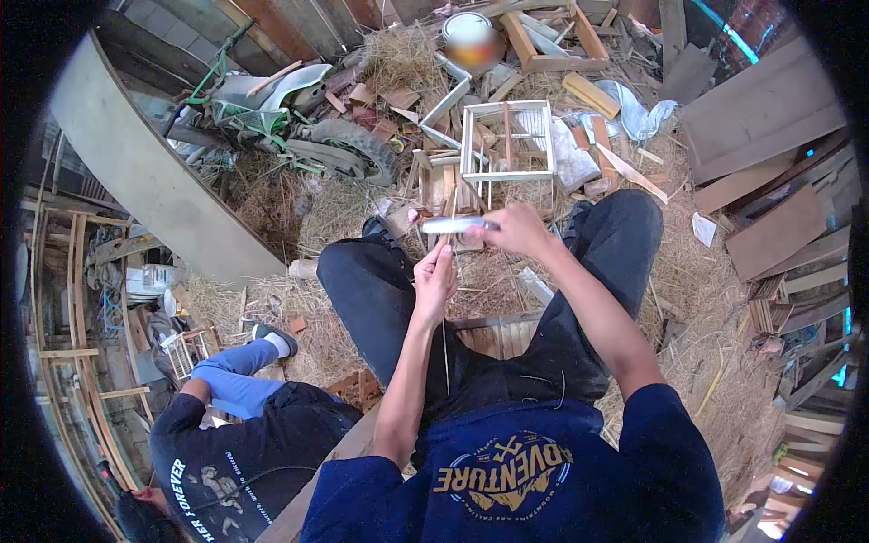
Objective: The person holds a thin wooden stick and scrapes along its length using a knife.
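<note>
My left hand (436, 278) is closed around a thin wooden strip (446, 348), which runs down between my thighs and up past the fingers. Just above that hand, my right hand (518, 230) grips a knife (451, 224). Its broad pale blade points left and lies across the upper part of the strip; whether it bites into the wood is too small to tell. Beyond the blade stands a small wooden box or frame (441, 184), partly hidden by my hands and the knife.
A whitish wooden frame (507, 140) stands ahead. A motorbike (299, 136) lies near a curved panel (154, 172). Scrap wood and straw cover the ground, with a bucket (469, 41) behind. At lower left sits another person (244, 443). Boards (769, 136) lean at the right.
</note>
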`<state>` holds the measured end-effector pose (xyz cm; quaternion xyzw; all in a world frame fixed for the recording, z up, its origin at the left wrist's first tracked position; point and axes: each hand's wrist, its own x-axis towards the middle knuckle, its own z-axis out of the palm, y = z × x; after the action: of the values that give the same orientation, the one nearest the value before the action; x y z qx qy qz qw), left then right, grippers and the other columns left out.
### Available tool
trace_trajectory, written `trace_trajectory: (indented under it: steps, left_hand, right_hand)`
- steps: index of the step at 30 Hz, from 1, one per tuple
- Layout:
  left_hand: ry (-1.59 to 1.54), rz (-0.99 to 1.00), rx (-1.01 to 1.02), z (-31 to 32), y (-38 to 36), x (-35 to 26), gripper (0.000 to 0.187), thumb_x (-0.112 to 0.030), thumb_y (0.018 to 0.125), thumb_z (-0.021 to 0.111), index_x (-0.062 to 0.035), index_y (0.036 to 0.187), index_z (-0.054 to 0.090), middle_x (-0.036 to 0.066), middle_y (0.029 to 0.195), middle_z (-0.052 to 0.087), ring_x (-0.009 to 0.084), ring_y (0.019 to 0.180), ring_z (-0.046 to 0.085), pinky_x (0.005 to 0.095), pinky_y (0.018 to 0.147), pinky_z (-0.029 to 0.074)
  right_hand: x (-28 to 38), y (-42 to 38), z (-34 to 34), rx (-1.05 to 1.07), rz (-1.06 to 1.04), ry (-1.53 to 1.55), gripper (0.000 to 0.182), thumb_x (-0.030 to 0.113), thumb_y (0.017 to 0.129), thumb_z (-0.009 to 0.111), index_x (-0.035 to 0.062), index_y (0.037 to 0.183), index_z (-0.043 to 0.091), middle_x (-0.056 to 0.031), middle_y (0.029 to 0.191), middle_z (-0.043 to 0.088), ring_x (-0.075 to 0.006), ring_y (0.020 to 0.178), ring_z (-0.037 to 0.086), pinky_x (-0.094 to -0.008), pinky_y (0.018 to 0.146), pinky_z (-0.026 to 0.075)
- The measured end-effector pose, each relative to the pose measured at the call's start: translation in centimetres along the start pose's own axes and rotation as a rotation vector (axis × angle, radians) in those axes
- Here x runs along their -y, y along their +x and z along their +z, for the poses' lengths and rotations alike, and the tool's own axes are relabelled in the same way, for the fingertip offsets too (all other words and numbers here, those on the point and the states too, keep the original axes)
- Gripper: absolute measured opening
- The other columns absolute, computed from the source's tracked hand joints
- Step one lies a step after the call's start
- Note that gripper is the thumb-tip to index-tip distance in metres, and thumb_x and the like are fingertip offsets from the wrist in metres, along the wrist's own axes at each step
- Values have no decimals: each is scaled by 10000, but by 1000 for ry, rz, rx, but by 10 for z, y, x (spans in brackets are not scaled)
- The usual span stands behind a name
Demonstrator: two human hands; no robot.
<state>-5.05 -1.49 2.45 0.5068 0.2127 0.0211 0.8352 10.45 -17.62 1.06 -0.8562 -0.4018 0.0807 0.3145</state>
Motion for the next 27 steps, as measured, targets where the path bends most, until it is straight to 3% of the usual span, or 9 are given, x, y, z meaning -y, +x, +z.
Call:
trace_trajectory:
  steps: [3,4,6,7,12,13,16,23,27]
  left_hand:
    - [29,31,50,1,-10,-3,398,-235,1059,513,-32,1401,526,-105,581,326,-4,432,261,196,388,220]
    - [54,43,72,-2,-14,-5,402,-238,1061,510,-31,1405,522,-104,583,323,-3,432,258,197,388,221]
    - [21,76,-6,-7,-14,-5,411,-265,1068,491,-39,1410,519,-97,584,325,4,430,259,205,383,227]
    - [-2,95,-35,-12,-10,-2,412,-272,1069,487,-42,1409,520,-93,585,329,6,431,263,206,382,230]
    - [-25,44,-45,-5,1,7,409,-283,1067,490,-69,1414,518,-71,589,394,8,435,290,198,379,241]
    - [-21,36,-38,-3,1,9,411,-289,1063,501,-70,1410,522,-58,625,467,7,429,299,198,377,242]
    - [-45,51,-71,4,1,8,413,-294,1059,508,-68,1404,527,-45,674,524,4,424,305,194,377,242]
    - [-69,90,-143,-5,3,7,373,-269,1047,533,-78,1367,563,-56,678,525,9,426,312,193,388,247]
    - [-41,65,-174,-7,7,14,344,-244,1038,558,-73,1334,596,-37,658,519,13,424,330,206,373,250]
  right_hand:
    - [-36,9,-26,115,408,-55,666,711,911,489,119,787,767,-142,600,641,-331,545,635,-462,583,505]
    - [-48,12,-31,148,427,-206,682,711,910,492,95,822,771,-141,626,656,-326,565,635,-457,581,498]
    - [-48,8,-26,-132,336,-120,699,707,914,494,69,797,754,-136,621,653,-317,565,625,-456,577,488]
    - [-42,9,-27,-143,346,-81,700,705,916,494,65,792,748,-139,623,653,-322,566,626,-460,578,485]
    - [6,-3,-36,-7,387,38,693,694,920,498,57,768,725,-164,626,643,-357,583,635,-474,573,474]
    - [9,-3,-30,4,378,-4,672,684,918,510,64,773,726,-172,611,628,-367,587,640,-469,558,469]
    - [18,-3,-18,-105,245,22,662,686,918,507,76,793,731,-165,592,617,-358,579,640,-458,549,471]
    - [19,11,-10,-197,335,32,629,671,928,512,89,856,741,-136,540,595,-328,516,625,-442,521,471]
    - [29,11,-6,-46,186,121,613,679,925,506,119,884,753,-123,539,597,-306,508,624,-428,535,488]
